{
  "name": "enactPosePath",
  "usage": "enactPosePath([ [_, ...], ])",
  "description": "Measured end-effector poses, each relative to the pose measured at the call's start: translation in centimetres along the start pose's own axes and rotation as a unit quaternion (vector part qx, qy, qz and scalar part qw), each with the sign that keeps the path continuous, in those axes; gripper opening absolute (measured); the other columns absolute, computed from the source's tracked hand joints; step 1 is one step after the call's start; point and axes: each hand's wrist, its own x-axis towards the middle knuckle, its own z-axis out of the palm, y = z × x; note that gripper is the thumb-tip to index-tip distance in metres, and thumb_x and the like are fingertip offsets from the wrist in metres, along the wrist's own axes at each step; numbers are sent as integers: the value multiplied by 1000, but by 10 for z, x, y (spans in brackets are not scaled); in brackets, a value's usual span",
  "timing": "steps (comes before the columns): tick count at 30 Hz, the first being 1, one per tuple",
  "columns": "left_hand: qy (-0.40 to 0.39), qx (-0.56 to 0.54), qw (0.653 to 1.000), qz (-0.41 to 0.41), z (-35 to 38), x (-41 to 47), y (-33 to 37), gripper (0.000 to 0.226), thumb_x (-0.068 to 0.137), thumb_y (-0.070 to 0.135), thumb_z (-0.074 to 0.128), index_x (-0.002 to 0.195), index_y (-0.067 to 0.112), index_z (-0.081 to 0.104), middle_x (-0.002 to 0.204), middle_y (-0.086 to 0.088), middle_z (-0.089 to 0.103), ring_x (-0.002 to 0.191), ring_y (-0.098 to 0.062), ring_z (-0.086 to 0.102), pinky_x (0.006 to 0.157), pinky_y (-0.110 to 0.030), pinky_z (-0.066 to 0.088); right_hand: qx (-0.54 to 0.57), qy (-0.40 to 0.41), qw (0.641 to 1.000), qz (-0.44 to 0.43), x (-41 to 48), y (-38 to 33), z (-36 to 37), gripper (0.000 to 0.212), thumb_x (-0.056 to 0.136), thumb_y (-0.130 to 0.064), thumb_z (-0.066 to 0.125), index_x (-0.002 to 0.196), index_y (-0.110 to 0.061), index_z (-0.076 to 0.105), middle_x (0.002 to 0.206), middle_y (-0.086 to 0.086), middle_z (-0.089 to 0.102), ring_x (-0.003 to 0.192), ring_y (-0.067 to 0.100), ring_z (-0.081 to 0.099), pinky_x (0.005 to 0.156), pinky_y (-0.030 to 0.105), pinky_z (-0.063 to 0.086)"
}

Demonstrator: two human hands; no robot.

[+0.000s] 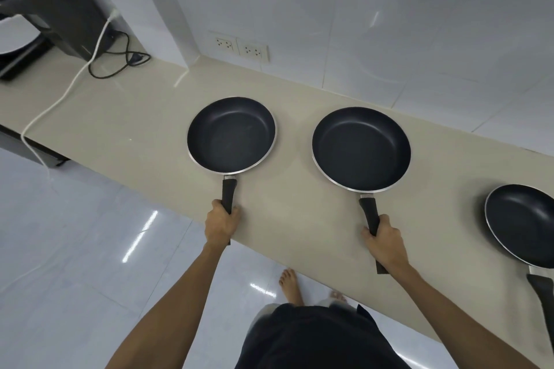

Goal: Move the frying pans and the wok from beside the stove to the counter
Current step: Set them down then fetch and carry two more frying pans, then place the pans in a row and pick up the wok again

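Three dark non-stick frying pans with black handles are on the beige counter (144,129). My left hand (222,223) grips the handle of the smaller pan (230,135) at centre left. My right hand (386,241) grips the handle of the larger pan (361,148) at the centre. Both pans sit flat on the counter, handles pointing toward me. A third pan (523,223) rests alone at the right edge of the view, partly cut off. No wok is in view.
A black appliance (57,6) stands at the far left with a black cord (126,60) and a white cable (69,90) trailing over the counter. Two wall sockets (238,46) sit on the white tiled wall. My bare feet (290,284) stand on glossy floor tiles.
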Motion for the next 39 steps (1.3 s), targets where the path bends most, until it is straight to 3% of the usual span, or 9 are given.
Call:
enactPosePath([
  [6,28,61,998,17,1,-17,-4,67,95,32,64,147,1,34,134,-22,50,115,-43,56,89,-56,55,-14,-24,999,-24,1,2,-6,39,92,-44,62,103,-12,42,86,11,64,69,29,60,55,35,44],
  [9,85,138,986,44,4,-34,0,73,90,40,67,145,1,37,135,-22,51,121,-41,49,97,-52,46,-5,-31,999,-44,2,6,-11,46,91,-56,59,104,-13,46,90,8,64,79,30,62,65,38,48],
  [12,133,151,975,94,9,-53,9,74,86,44,71,140,0,45,134,-21,54,124,-39,47,101,-51,42,8,-38,996,-75,4,14,-18,52,95,-54,54,117,-7,54,107,15,65,99,35,61,82,45,53],
  [16,148,151,967,140,23,-83,22,79,84,46,72,142,-1,45,136,-21,53,125,-39,47,101,-50,43,-27,-26,997,-73,4,31,-32,62,99,-54,46,131,-3,55,126,24,60,118,42,54,98,49,45],
  [31,93,171,969,151,106,-204,1,82,89,57,63,145,0,45,138,-18,54,129,-34,46,101,-46,43,-103,-39,984,-138,-6,90,-82,60,101,-51,43,136,-4,53,136,25,56,126,43,50,105,51,40],
  [39,85,172,966,176,121,-239,1,83,91,60,59,147,3,41,141,-15,52,130,-32,44,104,-44,40,-88,-15,983,-159,-25,105,-103,59,101,-50,44,138,-5,53,137,25,56,128,43,49,106,49,39],
])
